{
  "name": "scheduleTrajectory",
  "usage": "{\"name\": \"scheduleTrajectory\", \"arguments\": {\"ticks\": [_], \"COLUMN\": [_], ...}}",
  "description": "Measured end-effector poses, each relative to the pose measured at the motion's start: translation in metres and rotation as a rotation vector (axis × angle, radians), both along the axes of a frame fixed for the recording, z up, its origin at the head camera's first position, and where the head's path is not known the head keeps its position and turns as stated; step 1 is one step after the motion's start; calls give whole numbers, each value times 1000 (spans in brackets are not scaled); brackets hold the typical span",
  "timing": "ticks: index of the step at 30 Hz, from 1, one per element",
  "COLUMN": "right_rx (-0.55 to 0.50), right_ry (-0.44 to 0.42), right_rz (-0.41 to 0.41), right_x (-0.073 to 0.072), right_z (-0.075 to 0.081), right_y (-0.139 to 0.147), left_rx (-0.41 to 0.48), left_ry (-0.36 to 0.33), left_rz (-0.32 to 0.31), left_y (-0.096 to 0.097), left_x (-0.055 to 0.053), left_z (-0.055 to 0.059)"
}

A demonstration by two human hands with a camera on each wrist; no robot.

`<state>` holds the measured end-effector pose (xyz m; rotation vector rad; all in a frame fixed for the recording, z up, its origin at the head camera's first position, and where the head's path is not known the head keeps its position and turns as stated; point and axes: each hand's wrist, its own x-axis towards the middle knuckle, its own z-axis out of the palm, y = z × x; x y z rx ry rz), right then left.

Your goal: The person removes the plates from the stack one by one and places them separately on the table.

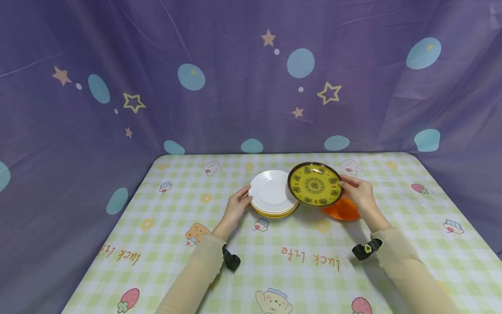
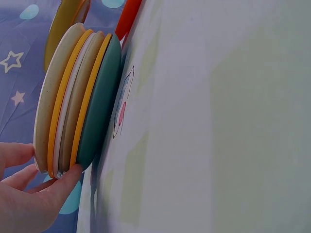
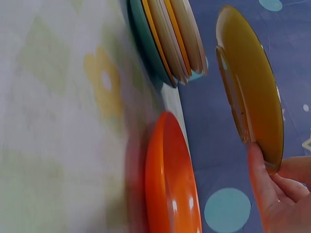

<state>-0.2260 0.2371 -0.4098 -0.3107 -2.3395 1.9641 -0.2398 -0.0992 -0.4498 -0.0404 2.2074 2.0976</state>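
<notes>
My right hand (image 1: 360, 194) pinches the right rim of a yellow plate (image 1: 313, 185) with a dark brown edge and dark printed patterns. The plate is raised and tilted, its left side overlapping a stack of dishes in the head view. White plate (image 1: 272, 191) tops that stack; beneath it, edge-on, come yellow and pale layers and a teal dish (image 2: 103, 102) at the bottom. At the stack's left side, my left hand (image 1: 236, 207) touches the rims with extended fingers and thumb. An orange plate (image 1: 341, 209) lies below my right hand, partly hidden by the yellow plate.
Green and white checked cloth (image 1: 168, 270) with cartoon prints covers the table. Behind it hangs a purple curtain (image 1: 235, 113) with stars and blue ovals. A small dark camera is strapped to each wrist.
</notes>
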Motion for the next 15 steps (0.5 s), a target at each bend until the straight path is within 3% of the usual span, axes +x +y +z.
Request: {"name": "scheduleTrajectory", "arguments": {"ticks": [8,11,15], "right_rx": [2,-55,-71], "right_ry": [-20,-28,-57], "right_rz": [-20,-28,-49], "right_x": [7,10,7], "right_z": [2,2,-11], "right_y": [24,35,57], "left_rx": [-2,9,14], "left_ry": [-4,-13,-20], "left_rz": [3,-8,-25], "left_y": [0,0,0], "left_x": [-1,0,6], "left_z": [0,2,12]}}
